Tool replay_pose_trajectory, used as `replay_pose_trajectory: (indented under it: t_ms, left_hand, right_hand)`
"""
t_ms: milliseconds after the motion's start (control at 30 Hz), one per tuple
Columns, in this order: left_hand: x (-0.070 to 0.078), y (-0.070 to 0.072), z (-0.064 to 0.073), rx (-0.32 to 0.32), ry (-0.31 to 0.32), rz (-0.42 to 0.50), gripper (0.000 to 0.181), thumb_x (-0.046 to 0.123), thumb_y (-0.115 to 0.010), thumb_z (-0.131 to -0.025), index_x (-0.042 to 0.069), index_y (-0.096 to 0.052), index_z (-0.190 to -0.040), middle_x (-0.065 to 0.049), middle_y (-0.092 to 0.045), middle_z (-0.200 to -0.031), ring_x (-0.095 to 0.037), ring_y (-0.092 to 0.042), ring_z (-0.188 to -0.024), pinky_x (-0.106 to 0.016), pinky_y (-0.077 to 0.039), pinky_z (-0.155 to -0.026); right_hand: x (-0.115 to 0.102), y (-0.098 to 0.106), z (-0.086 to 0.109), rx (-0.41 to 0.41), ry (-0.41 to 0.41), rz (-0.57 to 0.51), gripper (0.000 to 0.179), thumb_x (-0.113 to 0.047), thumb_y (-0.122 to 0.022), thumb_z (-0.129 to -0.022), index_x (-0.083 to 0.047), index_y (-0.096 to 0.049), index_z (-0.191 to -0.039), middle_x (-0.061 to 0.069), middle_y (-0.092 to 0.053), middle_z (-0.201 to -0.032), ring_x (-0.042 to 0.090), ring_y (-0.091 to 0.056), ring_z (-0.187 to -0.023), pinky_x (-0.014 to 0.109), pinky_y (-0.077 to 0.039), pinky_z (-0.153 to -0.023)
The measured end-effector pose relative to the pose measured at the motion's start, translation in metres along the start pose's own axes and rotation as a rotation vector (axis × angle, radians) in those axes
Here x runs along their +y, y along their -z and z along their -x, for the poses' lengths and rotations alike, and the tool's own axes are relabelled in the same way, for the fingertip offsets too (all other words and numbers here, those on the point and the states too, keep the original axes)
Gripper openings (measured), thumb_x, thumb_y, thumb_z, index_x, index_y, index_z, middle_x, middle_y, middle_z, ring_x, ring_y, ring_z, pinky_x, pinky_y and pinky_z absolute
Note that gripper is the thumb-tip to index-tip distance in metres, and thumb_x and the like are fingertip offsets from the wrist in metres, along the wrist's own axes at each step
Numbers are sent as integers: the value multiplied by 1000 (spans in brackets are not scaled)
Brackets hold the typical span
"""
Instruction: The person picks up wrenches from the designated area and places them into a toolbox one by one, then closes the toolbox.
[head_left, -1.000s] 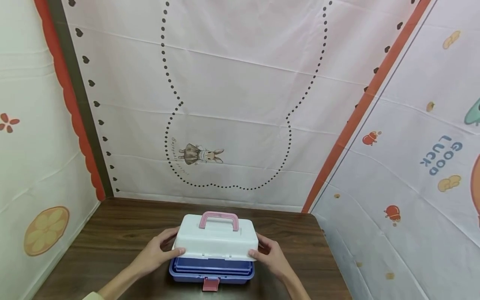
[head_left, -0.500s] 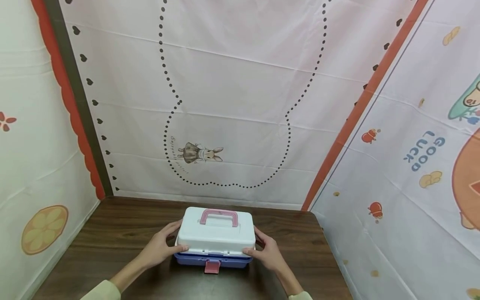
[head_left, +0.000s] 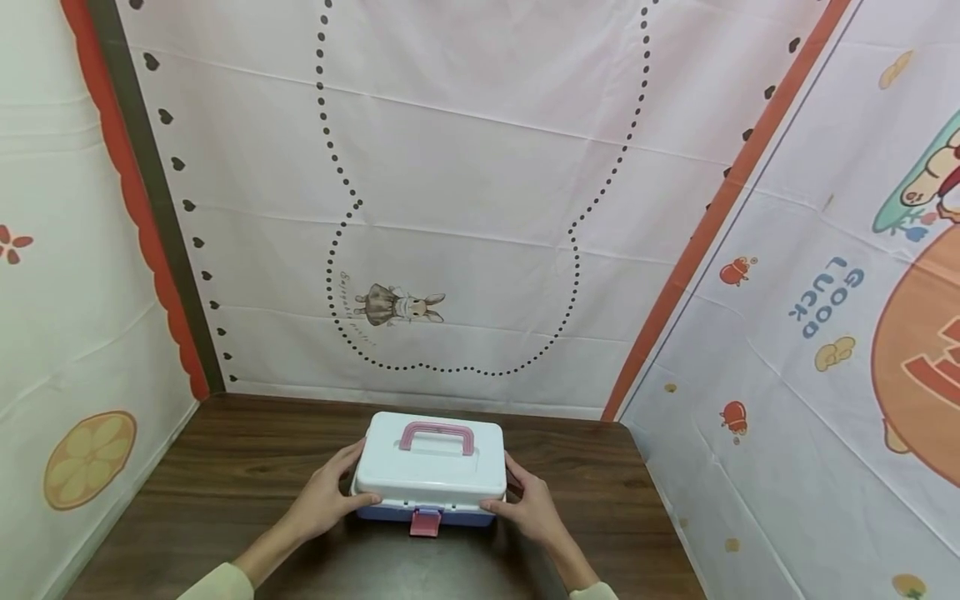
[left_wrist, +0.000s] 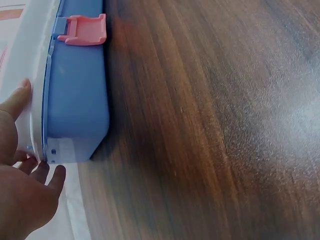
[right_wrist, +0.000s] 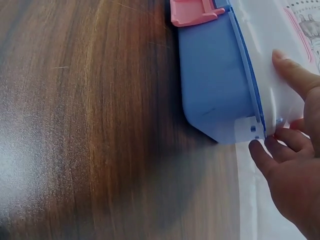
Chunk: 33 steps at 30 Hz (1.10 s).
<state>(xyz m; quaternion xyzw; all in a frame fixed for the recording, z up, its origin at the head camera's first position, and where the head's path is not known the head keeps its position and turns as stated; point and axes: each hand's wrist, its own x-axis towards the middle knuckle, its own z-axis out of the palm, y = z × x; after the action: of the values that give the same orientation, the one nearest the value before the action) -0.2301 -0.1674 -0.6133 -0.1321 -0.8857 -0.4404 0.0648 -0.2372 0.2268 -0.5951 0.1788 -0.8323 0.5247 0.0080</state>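
Observation:
A plastic storage box stands on the table, with a white lid [head_left: 450,471], a pink carry handle [head_left: 437,430] on top and a blue base [left_wrist: 77,92]. The lid lies over the base, a thin dark seam showing at the front in the right wrist view. The pink latch [head_left: 425,523] sticks outward, unfastened. My left hand [head_left: 324,498] holds the lid's left end, thumb on its front edge and fingers round the side. At the right end my right hand [head_left: 532,507] grips it likewise. The box's inside is hidden.
The dark wood-grain table [head_left: 255,467] surrounds the box. Behind it hangs a pale printed cloth [head_left: 465,275], and similar cloths [head_left: 750,467] line both sides.
The lid has come down and towards level over the blue base, covering the inner tray seen earlier. Both hands have moved with it. The latch stays unfastened.

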Motion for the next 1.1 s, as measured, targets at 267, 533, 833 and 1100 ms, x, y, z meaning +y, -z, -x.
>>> replay_pose_trajectory:
  t_ms: [267, 533, 833, 1100]
  left_hand:
    - [-7, -4, 7, 21, -41, -14, 107, 54, -86, -85, 6, -35, -165, -23, -42, -163, -50, -44, -144, -71, -41, -111]
    - [-9, -10, 6, 27, -65, -41, 106, 56, -83, -87, 7, -32, -166, -20, -41, -164, -50, -47, -142, -70, -45, -107]
    - [-9, -16, 9, 31, -39, -7, 107, 54, -83, -89, 9, -28, -168, -20, -38, -165, -50, -45, -142, -70, -44, -108]
    - [-4, -14, 9, 9, -17, -14, 108, 58, -81, -89, 7, -28, -167, -20, -36, -166, -47, -44, -145, -68, -44, -110]
  right_hand:
    - [5, -5, 0, -6, 41, 136, 100, -38, -91, -85, 3, -38, -161, 19, -62, -146, 31, -61, -132, 48, -54, -106]
    - [13, -7, 6, 4, 91, 164, 105, -37, -90, -86, 6, -31, -162, 17, -59, -150, 29, -58, -135, 45, -53, -108]
    - [9, -12, 8, 21, 47, 216, 104, -42, -87, -89, 3, -31, -163, 19, -52, -156, 31, -57, -136, 48, -52, -109]
    - [-21, -18, 10, 98, 38, 401, 94, -31, -93, -84, 7, -44, -155, 24, -56, -150, 39, -56, -136, 58, -48, -111]
